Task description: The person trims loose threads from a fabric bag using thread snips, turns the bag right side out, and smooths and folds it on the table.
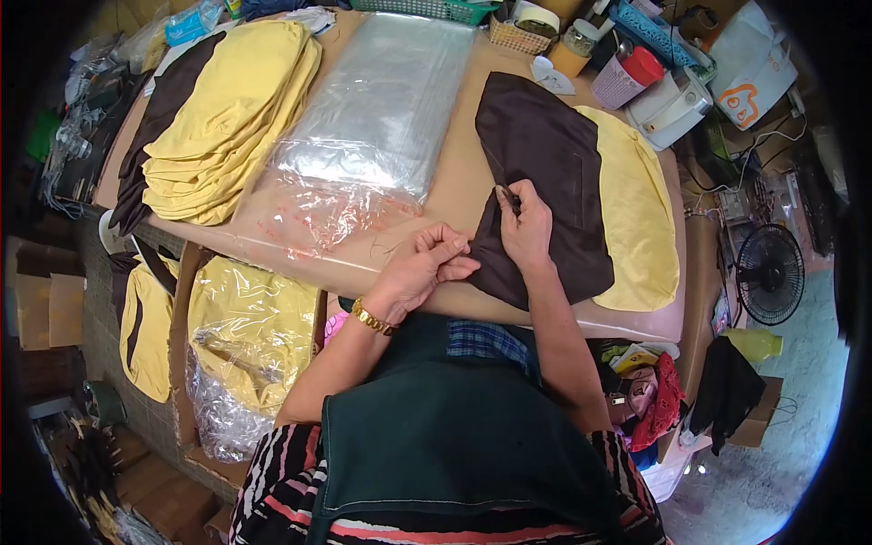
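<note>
Left hand (431, 263): Pressed together at thumb and forefinger, just beside the near-left edge of the dark brown fabric (561, 173); cannot tell whether cloth or thread is pinched between.
Right hand (529, 225): Closed around a small dark tool (510, 203), over the dark brown fabric; partly hiding the tool.
Wrist: Fitted, on the left arm, with a gold-coloured watch (372, 316).
Work piece: Laid flat on the right half of the padded table (459, 182), directly in front of the body; marked with a straight slit-like line; overlapping the yellow fabric (640, 218) to its right.
Clear plastic sheets (386, 100): Stacked flat at mid-table, left of the work piece; crumpled and glossy toward the near end.
Yellow pile (236, 109): Layered at the left end of the table, with dark cloth (168, 118) along its outer side.
Cardboard box (183, 345): Placed below the table's near-left edge; holding plastic-wrapped yellow goods (259, 318).
Far-right corner: Occupied by a pink basket (618, 84), a red cup (643, 65) and a white appliance (670, 109).
Black fan (770, 272): Standing right of the table.
</note>
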Available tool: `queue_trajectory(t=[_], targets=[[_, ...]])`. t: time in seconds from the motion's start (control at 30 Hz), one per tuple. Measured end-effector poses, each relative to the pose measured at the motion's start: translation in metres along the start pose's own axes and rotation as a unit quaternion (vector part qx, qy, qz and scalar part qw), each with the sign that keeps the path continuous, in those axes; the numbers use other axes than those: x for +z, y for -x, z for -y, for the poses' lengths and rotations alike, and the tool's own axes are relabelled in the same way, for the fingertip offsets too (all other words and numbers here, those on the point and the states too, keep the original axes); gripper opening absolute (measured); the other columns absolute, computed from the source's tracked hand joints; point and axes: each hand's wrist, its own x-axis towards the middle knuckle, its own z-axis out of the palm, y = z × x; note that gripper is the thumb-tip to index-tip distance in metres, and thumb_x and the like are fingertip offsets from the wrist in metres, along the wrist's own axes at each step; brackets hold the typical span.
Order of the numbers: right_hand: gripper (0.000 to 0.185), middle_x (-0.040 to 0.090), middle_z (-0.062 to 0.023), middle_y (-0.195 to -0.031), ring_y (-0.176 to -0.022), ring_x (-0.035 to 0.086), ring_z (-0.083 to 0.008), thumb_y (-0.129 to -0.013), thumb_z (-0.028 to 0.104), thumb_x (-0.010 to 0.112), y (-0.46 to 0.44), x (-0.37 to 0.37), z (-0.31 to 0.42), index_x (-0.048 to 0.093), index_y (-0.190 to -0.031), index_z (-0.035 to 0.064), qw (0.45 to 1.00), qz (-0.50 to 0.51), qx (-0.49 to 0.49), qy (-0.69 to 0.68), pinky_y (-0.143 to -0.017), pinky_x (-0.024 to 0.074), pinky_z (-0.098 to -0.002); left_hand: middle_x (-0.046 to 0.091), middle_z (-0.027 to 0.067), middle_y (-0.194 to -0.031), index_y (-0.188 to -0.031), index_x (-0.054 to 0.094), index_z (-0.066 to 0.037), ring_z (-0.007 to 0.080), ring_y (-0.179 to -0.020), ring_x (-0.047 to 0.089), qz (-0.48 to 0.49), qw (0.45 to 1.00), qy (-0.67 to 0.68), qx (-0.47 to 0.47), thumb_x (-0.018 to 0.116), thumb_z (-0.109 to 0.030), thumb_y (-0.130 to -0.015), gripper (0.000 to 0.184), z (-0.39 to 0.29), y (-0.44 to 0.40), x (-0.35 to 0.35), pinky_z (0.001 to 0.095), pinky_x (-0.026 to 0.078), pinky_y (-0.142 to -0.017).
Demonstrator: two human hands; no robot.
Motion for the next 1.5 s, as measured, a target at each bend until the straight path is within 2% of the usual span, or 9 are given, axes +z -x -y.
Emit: queue_trajectory(t=[0.1, 0.23, 0.7, 1.03, 1.13, 1.23, 1.4, 1.47, 1.5], targets=[[0.017, 0.057, -0.0101, -0.074, -0.057, 0.052, -0.0198, -0.089, 0.014, 0.069, 0.0, -0.001, 0.002, 0.056, -0.088, 0.0021, 0.999, 0.021, 0.028, 0.008, -0.054, 0.043, -0.0328, 0.066, 0.0147, -0.093, -0.091, 0.062, 0.006, 0.0313, -0.104, 0.066, 0.009, 0.989, 0.148, -0.017, 0.055, -0.006, -0.098, 0.016, 0.0, 0.006, 0.007, 0.0327, 0.059, -0.089], [0.023, 0.056, -0.0091, -0.101, -0.069, 0.059, -0.0209, -0.082, 0.012, 0.075, 0.001, -0.028, 0.046, 0.063, -0.1, 0.0034, 0.999, 0.016, -0.036, 0.02, -0.063, 0.0487, -0.035, 0.065, 0.0163, -0.094, -0.091, 0.06, 0.009, 0.0341, -0.115, 0.06, 0.041, 0.987, 0.155, -0.006, 0.053, -0.004, -0.098, 0.017, 0.0, 0.006, -0.002, 0.0344, 0.056, -0.094], [0.029, 0.052, -0.005, -0.081, -0.07, 0.06, -0.022, -0.068, 0.012, 0.076, 0.012, -0.064, 0.107, 0.053, -0.085, 0.0099, 0.961, 0.148, -0.138, 0.187, -0.064, 0.0449, -0.034, 0.062, 0.0108, -0.095, -0.089, 0.054, 0.002, 0.0204, -0.091, 0.067, 0.018, 0.996, 0.084, 0.022, 0.051, -0.006, -0.099, 0.014, -0.001, 0.01, 0.007, 0.0323, 0.056, -0.092], [0.031, 0.055, -0.0071, -0.084, -0.076, 0.062, -0.0271, -0.073, 0.018, 0.076, 0.008, -0.056, 0.082, 0.053, -0.092, 0.0077, 0.98, 0.163, -0.047, 0.101, -0.065, 0.0482, -0.0394, 0.064, 0.0114, -0.094, -0.088, 0.056, 0.003, 0.0199, -0.088, 0.068, -0.026, 0.996, 0.073, 0.041, 0.05, -0.013, -0.101, 0.021, -0.006, 0.015, 0.011, 0.0298, 0.059, -0.083], [0.044, 0.058, -0.0109, -0.09, -0.076, 0.061, -0.0273, -0.072, 0.022, 0.082, 0.0, -0.046, 0.047, 0.054, -0.101, 0.0055, 0.988, 0.086, -0.01, 0.131, -0.064, 0.0485, -0.0381, 0.066, 0.0135, -0.096, -0.095, 0.058, 0.003, 0.0158, -0.074, 0.068, 0.059, 0.988, -0.107, 0.093, 0.049, -0.026, -0.102, 0.032, -0.022, 0.022, -0.019, 0.0242, 0.057, -0.068], [0.047, 0.061, -0.0122, -0.1, -0.076, 0.061, -0.0266, -0.078, 0.036, 0.078, 0.008, -0.031, 0.012, 0.054, -0.105, 0.0058, 0.98, 0.085, 0.014, 0.177, -0.064, 0.0482, -0.0396, 0.067, 0.009, -0.101, -0.114, 0.058, 0.002, 0.0089, -0.059, 0.06, -0.142, 0.945, -0.223, 0.191, 0.053, -0.034, -0.1, 0.039, -0.047, 0.035, -0.012, 0.0196, 0.046, -0.052], [0.043, 0.062, -0.0105, -0.091, -0.073, 0.063, -0.03, -0.08, 0.037, 0.076, 0.009, -0.026, 0.006, 0.053, -0.098, 0.0065, 0.977, 0.107, 0.046, 0.176, -0.063, 0.0485, -0.0406, 0.064, 0.0027, -0.085, -0.12, 0.056, 0.002, 0.0116, -0.059, 0.058, -0.147, 0.929, -0.308, 0.143, 0.061, -0.034, -0.095, 0.044, -0.022, 0.016, 0.017, 0.0259, 0.046, -0.054], [0.042, 0.062, -0.01, -0.089, -0.077, 0.065, -0.0325, -0.081, 0.038, 0.075, 0.004, -0.027, 0.002, 0.052, -0.097, 0.0074, 0.976, 0.109, 0.054, 0.182, -0.065, 0.0495, -0.0425, 0.064, 0.0048, -0.084, -0.106, 0.059, 0.001, 0.0118, -0.056, 0.051, -0.081, 0.771, -0.592, 0.219, 0.063, -0.029, -0.094, 0.033, -0.006, 0.004, 0.018, 0.0274, 0.044, -0.056], [0.042, 0.062, -0.0102, -0.089, -0.078, 0.065, -0.0326, -0.081, 0.039, 0.075, 0.001, -0.028, -0.001, 0.051, -0.097, 0.0075, 0.975, 0.109, 0.052, 0.187, -0.065, 0.0491, -0.0427, 0.056, 0.0031, -0.067, -0.087, 0.059, 0.003, 0.0135, -0.056, 0.048, -0.046, 0.749, -0.644, 0.147, 0.067, -0.028, -0.09, 0.032, -0.012, 0.004, 0.021, 0.0302, 0.042, -0.057]])
